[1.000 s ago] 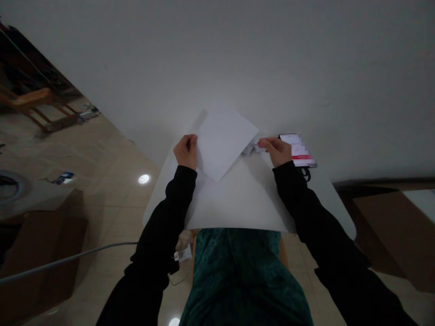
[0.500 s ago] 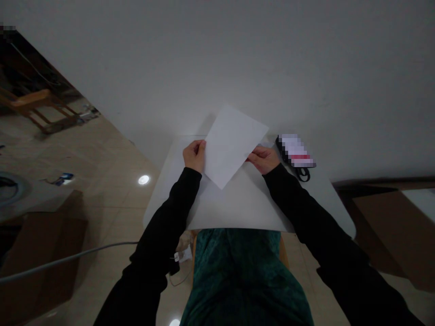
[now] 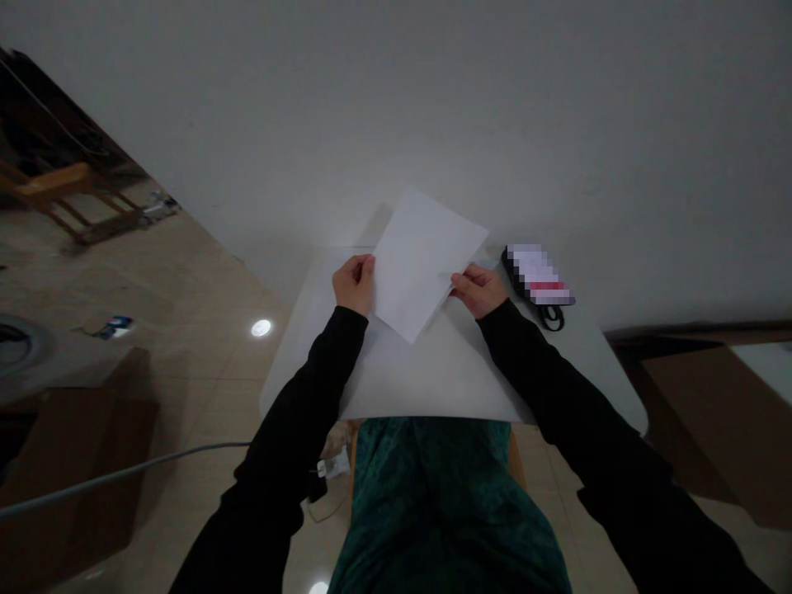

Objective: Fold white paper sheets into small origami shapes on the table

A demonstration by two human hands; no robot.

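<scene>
A blank white sheet of paper (image 3: 424,260) is held at a slant over the white table (image 3: 433,392), one corner pointing toward me. My left hand (image 3: 354,285) pinches its left edge between thumb and fingers. On the right edge, my right hand (image 3: 479,289) grips the paper, its thumb on top and the other fingers partly hidden. A shadow falls on the wall behind the sheet. Just right of my right hand lies a black item with a blurred white and red face (image 3: 538,276) and a black loop.
The table backs onto a pale wall (image 3: 396,99). Cardboard boxes stand on the floor at left (image 3: 80,462) and right (image 3: 723,421). A grey cable (image 3: 124,477) runs across the lower left. Farther off at upper left is a wooden chair (image 3: 62,180).
The paper has turned slightly, its near corner shifting a little to the right. My right thumb now lies over the paper's edge. My left hand stays in place.
</scene>
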